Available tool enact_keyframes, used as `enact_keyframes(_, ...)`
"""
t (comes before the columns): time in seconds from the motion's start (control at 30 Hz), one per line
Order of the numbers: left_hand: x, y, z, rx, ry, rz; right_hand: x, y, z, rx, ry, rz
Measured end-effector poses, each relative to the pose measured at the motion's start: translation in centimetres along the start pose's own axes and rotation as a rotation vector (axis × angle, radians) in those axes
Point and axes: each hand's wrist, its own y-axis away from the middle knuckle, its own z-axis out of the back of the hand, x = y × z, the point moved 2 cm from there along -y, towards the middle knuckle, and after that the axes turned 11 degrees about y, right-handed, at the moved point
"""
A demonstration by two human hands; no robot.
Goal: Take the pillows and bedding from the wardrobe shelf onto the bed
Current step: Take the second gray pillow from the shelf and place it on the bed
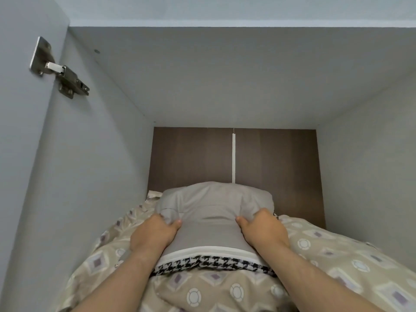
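A grey pillow (213, 203) with a white and black houndstooth band along its near edge lies on top of beige patterned bedding (337, 262) inside the wardrobe compartment. My left hand (155, 233) grips the pillow's left side, thumb pressed into the fabric. My right hand (263, 228) grips its right side the same way. Both forearms reach in from the bottom of the view. The bedding fills the shelf below and around the pillow; the shelf board itself is hidden.
The wardrobe's grey left wall (78, 165) carries a metal door hinge (60, 70). A grey right wall (371, 154) and a low ceiling panel (225, 75) close the space. A dark brown back panel (193, 158) stands behind the pillow.
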Motion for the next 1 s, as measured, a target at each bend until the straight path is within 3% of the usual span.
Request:
enact_keyframes(0.2,1.1,0.8,0.5,-0.157,0.096,-0.181,-0.8,2.3,0.7,-0.151,-0.212,0.023)
enact_keyframes(0.43,-1.8,2.9,5.6,-0.339,0.279,-0.287,-0.3,4.7,8.2,-0.313,-0.272,0.093)
enact_keyframes(0.7,-4.9,11.5,11.0,-0.330,0.415,-0.338,-4.1,11.4,16.0,-0.321,-0.299,0.090)
enact_keyframes(1.0,-6.3,28.2,15.7,-0.257,0.477,-0.328,-12.3,24.4,24.7,-0.311,-0.290,0.072)
